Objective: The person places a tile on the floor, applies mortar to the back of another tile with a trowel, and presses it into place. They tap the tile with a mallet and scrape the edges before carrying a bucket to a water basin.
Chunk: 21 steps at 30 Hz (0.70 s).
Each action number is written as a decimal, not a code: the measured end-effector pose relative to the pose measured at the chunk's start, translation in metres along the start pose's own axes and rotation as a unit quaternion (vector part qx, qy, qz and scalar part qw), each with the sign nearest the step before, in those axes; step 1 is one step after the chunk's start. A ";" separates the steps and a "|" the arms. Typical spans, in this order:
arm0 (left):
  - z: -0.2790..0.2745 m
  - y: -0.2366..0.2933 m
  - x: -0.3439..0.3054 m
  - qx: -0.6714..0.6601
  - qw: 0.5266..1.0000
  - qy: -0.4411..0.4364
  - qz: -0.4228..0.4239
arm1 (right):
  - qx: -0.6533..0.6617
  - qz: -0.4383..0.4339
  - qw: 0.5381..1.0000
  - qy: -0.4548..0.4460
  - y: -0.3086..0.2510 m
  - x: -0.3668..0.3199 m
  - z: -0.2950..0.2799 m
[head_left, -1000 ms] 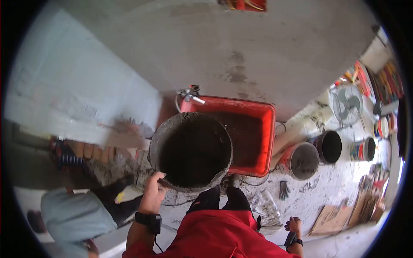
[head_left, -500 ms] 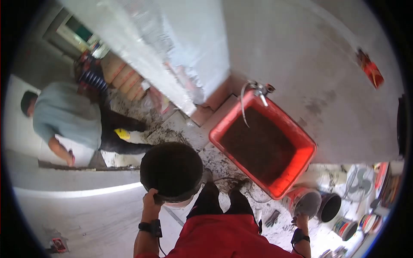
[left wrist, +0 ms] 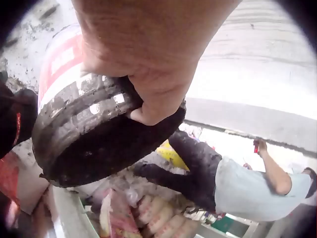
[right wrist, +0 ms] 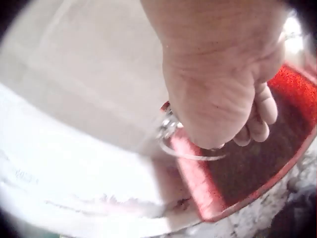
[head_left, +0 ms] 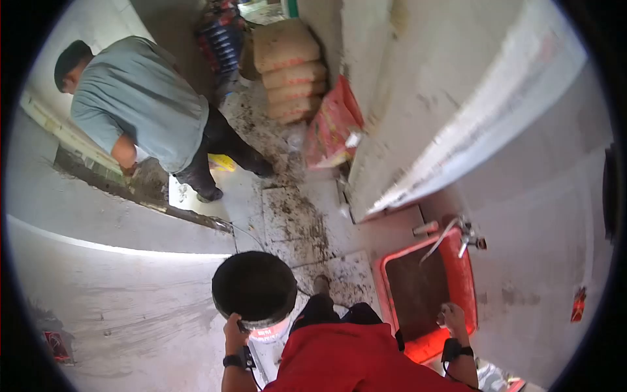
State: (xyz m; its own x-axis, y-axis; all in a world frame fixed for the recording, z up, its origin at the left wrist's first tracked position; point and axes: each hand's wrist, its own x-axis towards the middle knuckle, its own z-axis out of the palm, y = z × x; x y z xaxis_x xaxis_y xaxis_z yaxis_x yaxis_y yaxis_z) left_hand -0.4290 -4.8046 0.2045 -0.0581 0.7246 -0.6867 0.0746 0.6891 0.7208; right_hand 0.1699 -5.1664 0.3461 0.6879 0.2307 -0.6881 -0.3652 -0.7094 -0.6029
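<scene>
My left hand (head_left: 236, 334) grips the near rim of a bucket (head_left: 253, 284), dark inside and caked with grime. In the left wrist view the thumb curls over the lip of the same bucket (left wrist: 84, 109), and a red and white label shows on its side. My right hand (head_left: 452, 319) hangs with loosely curled fingers and holds nothing, overlapping the red tub (head_left: 469, 281) in the head view. Dark, murky contents fill the lower part of that tub. A tap (head_left: 467, 238) with a thin hose stands over its far end.
Ahead on the left, another person (head_left: 140, 104) in a grey shirt bends at a wall ledge. Stacked brown sacks (head_left: 290, 72) and a red bag (head_left: 333, 127) stand farther on. Dirt litters the floor tiles (head_left: 287, 209). A wall corner (head_left: 385, 196) juts out before the tub.
The view has turned left, so the tub now lies to the right. My left hand has carried the bucket away from above the tub to my left side. My right hand stays unladen.
</scene>
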 end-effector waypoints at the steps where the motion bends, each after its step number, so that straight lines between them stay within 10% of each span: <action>1: 0.001 0.003 0.002 -0.089 0.995 0.002 -0.051 | 0.069 -0.026 0.996 -0.051 -0.042 0.017 0.028; 3: 0.044 0.072 -0.043 -0.272 0.942 0.097 -0.172 | 0.065 -0.087 0.986 -0.129 -0.127 0.040 0.088; 4: 0.014 0.016 -0.015 0.004 0.997 0.075 0.028 | -0.007 -0.122 0.981 -0.153 -0.168 0.047 0.115; 5: 0.016 0.023 -0.013 -0.006 0.996 0.084 0.029 | -0.006 -0.144 0.968 -0.203 -0.184 0.071 0.142; 9: 0.053 0.082 -0.014 -0.260 0.942 0.163 -0.133 | -0.109 -0.184 0.941 -0.262 -0.305 0.095 0.257; 11: 0.058 0.084 0.002 -0.201 0.969 0.121 -0.084 | -0.147 -0.245 0.911 -0.296 -0.345 0.117 0.303; 12: 0.058 0.082 0.008 0.037 0.992 0.108 0.054 | -0.111 -0.278 0.892 -0.338 -0.358 0.132 0.324; 15: 0.080 0.091 0.056 -0.131 0.985 0.112 -0.030 | -0.177 -0.223 0.896 -0.342 -0.414 0.169 0.386; 19: 0.151 0.207 0.084 0.355 0.927 0.073 0.098 | -0.205 -0.201 0.896 -0.337 -0.467 0.233 0.457; 21: 0.170 0.222 0.124 0.335 0.937 0.066 0.076 | -0.210 -0.170 0.903 -0.334 -0.501 0.257 0.475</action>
State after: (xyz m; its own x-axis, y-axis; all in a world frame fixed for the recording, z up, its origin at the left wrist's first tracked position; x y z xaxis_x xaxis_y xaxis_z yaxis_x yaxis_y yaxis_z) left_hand -0.2508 -4.5634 0.2634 -0.1146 0.8394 -0.5313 0.6969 0.4491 0.5592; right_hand 0.2314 -4.4353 0.2796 0.1312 0.7333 -0.6671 0.1631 -0.6798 -0.7151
